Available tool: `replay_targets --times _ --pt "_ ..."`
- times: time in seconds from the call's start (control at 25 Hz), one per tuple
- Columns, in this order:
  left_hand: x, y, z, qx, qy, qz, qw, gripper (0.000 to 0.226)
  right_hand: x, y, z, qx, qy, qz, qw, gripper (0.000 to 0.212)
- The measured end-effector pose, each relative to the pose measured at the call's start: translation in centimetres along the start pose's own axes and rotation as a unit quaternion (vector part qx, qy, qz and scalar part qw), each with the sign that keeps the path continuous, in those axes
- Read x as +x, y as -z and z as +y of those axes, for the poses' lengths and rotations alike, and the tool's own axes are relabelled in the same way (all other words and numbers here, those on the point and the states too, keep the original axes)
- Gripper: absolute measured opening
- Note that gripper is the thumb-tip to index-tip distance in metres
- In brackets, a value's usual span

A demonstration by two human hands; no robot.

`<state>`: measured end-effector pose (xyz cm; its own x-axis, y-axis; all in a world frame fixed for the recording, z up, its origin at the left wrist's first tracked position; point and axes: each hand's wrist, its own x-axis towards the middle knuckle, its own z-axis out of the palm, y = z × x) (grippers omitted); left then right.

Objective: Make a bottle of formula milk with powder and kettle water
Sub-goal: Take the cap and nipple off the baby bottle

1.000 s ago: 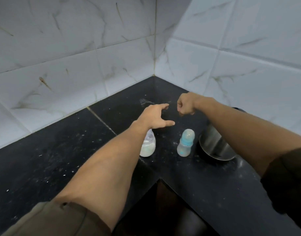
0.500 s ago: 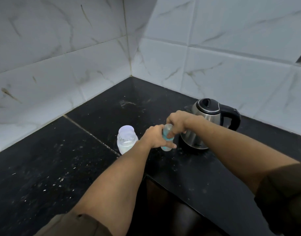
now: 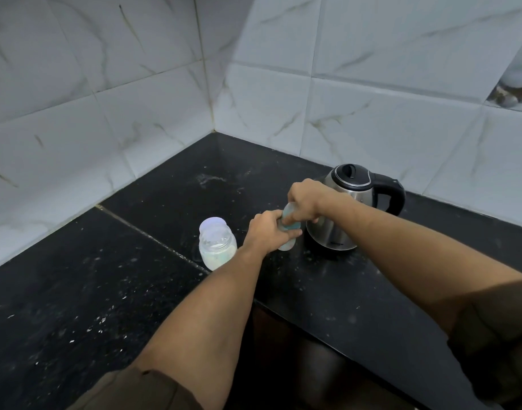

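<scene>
A small baby bottle with a blue collar and clear cap stands on the black counter. My left hand is wrapped around its body. My right hand grips the clear cap on top. Both hands hide most of the bottle. To its left stands a clear jar with a pale lid and white powder in its lower part. A steel electric kettle with a black lid and handle stands just right of the bottle, lid closed.
White marble-look tiled walls meet in a corner behind the counter. The counter's inner front edge drops to a dark gap below my arms. White specks lie scattered on the counter's left part.
My hands came down from open air above the counter onto the baby bottle and now hold it. The view shifted right, bringing the whole kettle into sight.
</scene>
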<state>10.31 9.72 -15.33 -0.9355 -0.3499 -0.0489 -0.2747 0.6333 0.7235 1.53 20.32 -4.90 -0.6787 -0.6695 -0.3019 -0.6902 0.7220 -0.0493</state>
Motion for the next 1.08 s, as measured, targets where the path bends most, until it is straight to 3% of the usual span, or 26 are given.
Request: replay_targets --times 0.16,0.32,0.6,0.96,1.08 --pt "-0.2 -0.1 -0.7 0.002 0.008 -0.013 1.000 0.044 -0.7 2.0 0.1 -0.027 0.057 0.012 0.998 0.032" --pt "-0.2 0.1 -1.0 0.003 0.037 0.019 0.999 0.052 -2.1 3.1 1.3 0.031 0.019 -0.017 0.999 0.033" --pt "0.0 -0.9 -0.7 -0.002 0.020 0.059 0.998 0.054 -3.9 -3.8 2.4 -0.100 -0.018 -0.105 0.989 0.053" --pt "0.2 -2.0 -1.5 -0.002 0.001 0.039 0.999 0.059 -4.0 -9.8 4.2 -0.092 -0.035 -0.162 0.982 0.037" --pt "0.4 -1.7 -1.4 -0.002 0.000 0.038 0.999 0.061 -3.8 -9.6 3.6 -0.120 -0.038 -0.175 0.976 0.050"
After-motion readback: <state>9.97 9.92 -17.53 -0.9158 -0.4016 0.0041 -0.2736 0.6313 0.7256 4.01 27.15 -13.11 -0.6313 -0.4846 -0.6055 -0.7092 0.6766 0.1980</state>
